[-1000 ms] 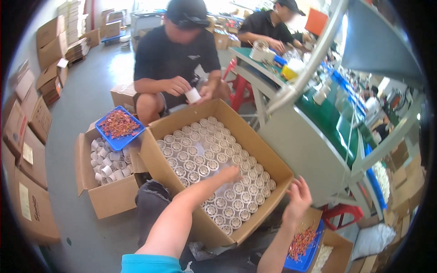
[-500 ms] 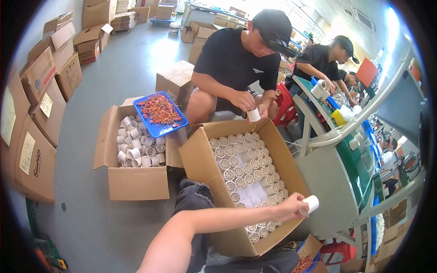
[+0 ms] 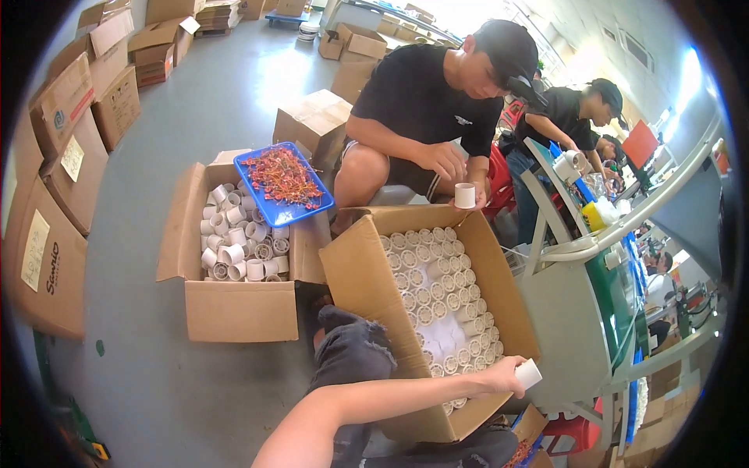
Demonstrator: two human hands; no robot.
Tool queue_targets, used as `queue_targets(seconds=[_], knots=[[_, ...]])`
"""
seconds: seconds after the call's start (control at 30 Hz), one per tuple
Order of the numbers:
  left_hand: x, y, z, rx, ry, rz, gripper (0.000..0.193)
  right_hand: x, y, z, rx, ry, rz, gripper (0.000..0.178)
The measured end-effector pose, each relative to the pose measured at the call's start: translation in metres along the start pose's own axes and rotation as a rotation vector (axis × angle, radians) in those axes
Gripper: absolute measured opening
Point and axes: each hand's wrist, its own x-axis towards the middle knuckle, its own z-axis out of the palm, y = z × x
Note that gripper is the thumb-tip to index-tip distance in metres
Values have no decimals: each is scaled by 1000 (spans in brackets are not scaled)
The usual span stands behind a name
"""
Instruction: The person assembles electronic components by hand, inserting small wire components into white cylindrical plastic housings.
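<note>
- Left hand [image 3: 503, 377]: fingers closed around white cylinder [image 3: 528, 374], near right wall of open carton [image 3: 355, 261].
- Right hand: unseen; fingers, cannot tell.
- Floor [image 3: 140, 312]: grey, glossy.
- Brown boxes [image 3: 117, 107]: along left.
- Workbench [image 3: 606, 300]: green-topped, right.

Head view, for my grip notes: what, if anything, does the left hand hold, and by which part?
The left hand holds a white cylindrical piece by the end nearest the wrist; its other end sticks out bare.
</note>
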Motion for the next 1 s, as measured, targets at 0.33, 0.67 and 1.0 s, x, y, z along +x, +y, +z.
queue_targets(seconds=[0.33, 0.67, 1.0], knots=[[5, -15, -1, -78, 235, 13, 74, 16, -17, -11, -5, 63, -102, 38], [7, -29, -9, -53, 225, -52, 70, 23, 16, 11, 12, 89, -124, 31], [7, -31, -11, -8, 227, -90, 65, 29, 40, 16, 231, 84, 54, 36]])
